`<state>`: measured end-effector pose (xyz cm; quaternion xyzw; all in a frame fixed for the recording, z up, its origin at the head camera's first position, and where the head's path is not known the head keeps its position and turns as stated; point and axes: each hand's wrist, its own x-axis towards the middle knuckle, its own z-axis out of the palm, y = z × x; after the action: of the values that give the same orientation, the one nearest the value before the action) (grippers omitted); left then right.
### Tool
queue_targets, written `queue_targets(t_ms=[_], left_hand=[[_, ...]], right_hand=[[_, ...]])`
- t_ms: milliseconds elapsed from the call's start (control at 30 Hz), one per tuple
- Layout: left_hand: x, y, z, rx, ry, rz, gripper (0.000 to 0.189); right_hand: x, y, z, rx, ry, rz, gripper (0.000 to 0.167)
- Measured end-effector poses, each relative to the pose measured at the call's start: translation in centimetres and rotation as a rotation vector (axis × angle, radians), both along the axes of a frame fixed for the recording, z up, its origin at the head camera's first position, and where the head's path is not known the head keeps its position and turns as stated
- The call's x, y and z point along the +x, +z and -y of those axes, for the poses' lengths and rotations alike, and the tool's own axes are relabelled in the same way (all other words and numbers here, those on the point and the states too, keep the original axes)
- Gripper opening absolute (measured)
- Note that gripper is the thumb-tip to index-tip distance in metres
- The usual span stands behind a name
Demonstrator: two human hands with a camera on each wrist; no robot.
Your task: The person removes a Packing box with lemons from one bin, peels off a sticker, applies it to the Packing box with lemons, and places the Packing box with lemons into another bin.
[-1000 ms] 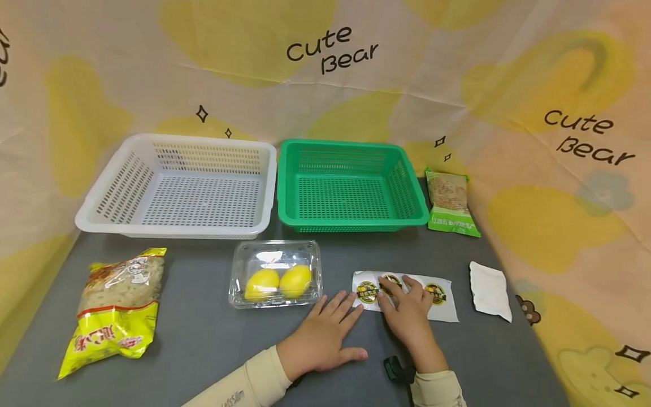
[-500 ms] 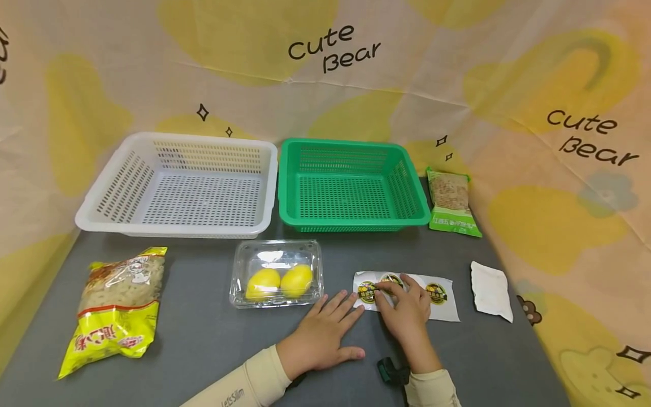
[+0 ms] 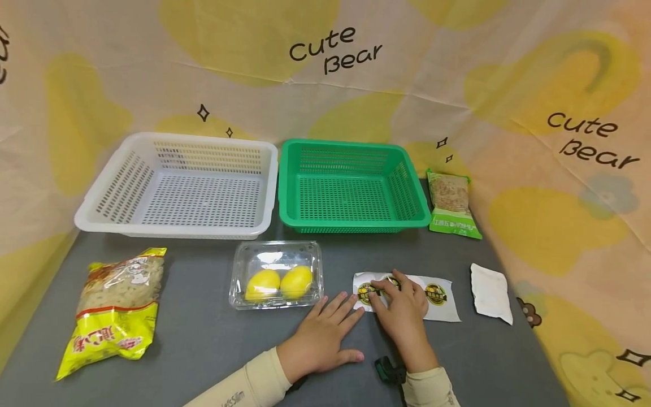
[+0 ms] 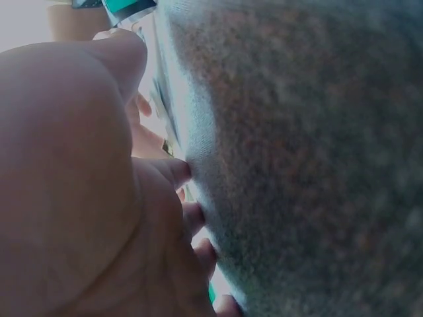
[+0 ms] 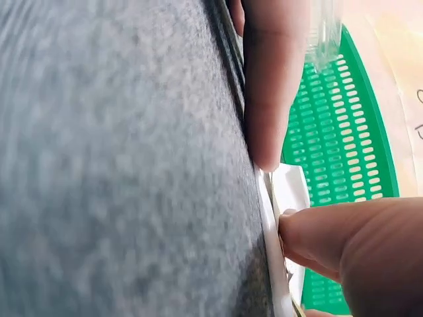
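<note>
A white strip (image 3: 447,305) with several round yellow-and-black stickers lies flat on the grey table. My right hand (image 3: 404,314) is over its left part, thumb and index finger at the edge of the left sticker (image 3: 365,293). In the right wrist view the thumb (image 5: 268,119) and index finger (image 5: 317,231) touch the strip's edge with a gap between their tips; whether they pinch the sticker I cannot tell. My left hand (image 3: 322,336) rests palm down, fingers spread, fingertips by the strip's left end. Behind it sits a clear clamshell box (image 3: 241,265) holding two lemons (image 3: 296,282).
A white basket (image 3: 178,230) and a green basket (image 3: 353,223) stand side by side at the back. A yellow bag of pale food (image 3: 117,316) lies at left, a green-and-brown packet (image 3: 452,203) at back right, and a small white packet (image 3: 490,293) at right.
My right hand has shifted slightly left along the strip. Its thumb and index finger have moved from between the stickers onto the left sticker's edge. My left hand stays in place.
</note>
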<state>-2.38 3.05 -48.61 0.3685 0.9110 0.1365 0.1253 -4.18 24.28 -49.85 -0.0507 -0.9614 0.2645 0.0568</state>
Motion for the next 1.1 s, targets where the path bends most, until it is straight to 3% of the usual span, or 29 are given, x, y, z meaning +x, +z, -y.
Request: queue_targets(t_ms=[133,433,667,1100], left_hand=[[0.0,-0.2,0.1,0.013,0.0,-0.007,0.087],[0.1,-2.0,-0.2,0.008,-0.007,-0.089,0.09],[0.1,-1.7,-0.4,-0.032,0.005,-0.08,0.09],[-0.1,-1.6,-0.5,-0.056,0.01,-0.083,0.089]], right_hand=[[-0.4,0.0,0.3,-0.019,-0.002,0.004,0.018],[-1.0,-0.2,0.6,-0.024,0.001,-0.026,0.007],[-1.0,-0.3,0.4,-0.035,-0.01,-0.058,0.013],[-1.2,0.0,0.3,-0.121,0.0,-0.041,0.014]])
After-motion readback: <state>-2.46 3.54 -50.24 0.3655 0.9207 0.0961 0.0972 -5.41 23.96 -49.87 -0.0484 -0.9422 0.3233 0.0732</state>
